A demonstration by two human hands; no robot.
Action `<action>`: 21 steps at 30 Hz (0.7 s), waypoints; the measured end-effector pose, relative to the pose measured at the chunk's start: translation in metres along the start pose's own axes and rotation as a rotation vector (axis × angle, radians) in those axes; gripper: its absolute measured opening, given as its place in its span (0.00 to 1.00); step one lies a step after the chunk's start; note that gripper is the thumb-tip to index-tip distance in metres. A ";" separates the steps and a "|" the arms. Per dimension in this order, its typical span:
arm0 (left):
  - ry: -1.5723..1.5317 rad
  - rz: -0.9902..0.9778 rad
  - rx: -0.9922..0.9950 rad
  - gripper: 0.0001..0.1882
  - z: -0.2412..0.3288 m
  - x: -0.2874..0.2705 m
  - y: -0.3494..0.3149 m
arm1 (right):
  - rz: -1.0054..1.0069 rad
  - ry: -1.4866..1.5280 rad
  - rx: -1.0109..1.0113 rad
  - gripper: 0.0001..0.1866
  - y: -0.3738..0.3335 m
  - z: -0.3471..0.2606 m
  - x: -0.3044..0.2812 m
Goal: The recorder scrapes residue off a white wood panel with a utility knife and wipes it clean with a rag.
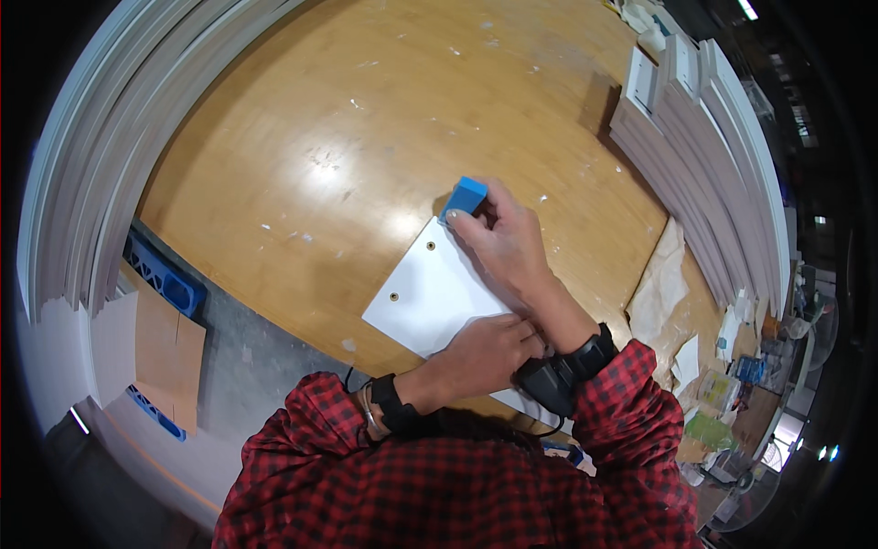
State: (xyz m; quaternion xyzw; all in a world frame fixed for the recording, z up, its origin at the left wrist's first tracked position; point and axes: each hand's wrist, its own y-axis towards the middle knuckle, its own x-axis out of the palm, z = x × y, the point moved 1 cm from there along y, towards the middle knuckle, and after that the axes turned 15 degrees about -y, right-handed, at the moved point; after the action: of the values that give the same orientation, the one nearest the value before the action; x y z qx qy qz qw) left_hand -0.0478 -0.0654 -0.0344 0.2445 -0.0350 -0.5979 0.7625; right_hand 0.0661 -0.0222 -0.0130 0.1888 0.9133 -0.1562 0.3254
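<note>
A white rectangular panel lies at an angle near the front edge of the table, with two brass-coloured round inserts showing in its face. My right hand grips a blue rectangular block between thumb and fingers, against the panel's far corner. My left hand rests across the nearer part of the panel. Its fingers are bent over the right-hand edge, holding the panel, and their tips are partly hidden by my right wrist. Below my left arm, a further bit of the panel shows.
The wooden table carries small white specks. Tall stacks of pale panels stand at the left and right. A cloth lies at the right edge, near assorted items. Blue plastic supports and a brown board sit lower left.
</note>
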 end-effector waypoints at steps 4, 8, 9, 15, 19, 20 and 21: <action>-0.083 0.052 -0.107 0.14 -0.002 -0.002 -0.001 | 0.022 0.060 0.006 0.16 0.005 0.004 0.006; -0.045 0.052 -0.041 0.15 -0.004 -0.002 -0.002 | 0.027 0.059 0.021 0.16 -0.002 0.001 0.006; -0.049 0.049 -0.036 0.15 -0.004 -0.003 -0.001 | 0.032 0.056 0.024 0.16 -0.004 0.000 0.004; 0.099 0.104 -0.013 0.06 -0.002 0.003 0.000 | 0.067 -0.023 0.124 0.15 -0.041 0.021 -0.010; 0.142 0.096 0.021 0.04 0.002 0.005 0.003 | 0.124 0.123 0.351 0.13 -0.094 0.066 -0.044; 0.168 0.130 0.063 0.04 0.003 0.006 0.004 | 0.132 0.121 0.359 0.13 -0.112 0.077 -0.056; 0.160 0.124 0.067 0.04 0.004 0.006 0.006 | 0.162 0.149 0.398 0.13 -0.130 0.089 -0.067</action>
State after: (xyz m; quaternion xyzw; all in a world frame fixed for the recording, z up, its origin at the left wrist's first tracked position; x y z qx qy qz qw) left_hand -0.0418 -0.0714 -0.0303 0.3142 -0.0091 -0.5267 0.7898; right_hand 0.1035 -0.1890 -0.0143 0.3330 0.8679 -0.2924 0.2246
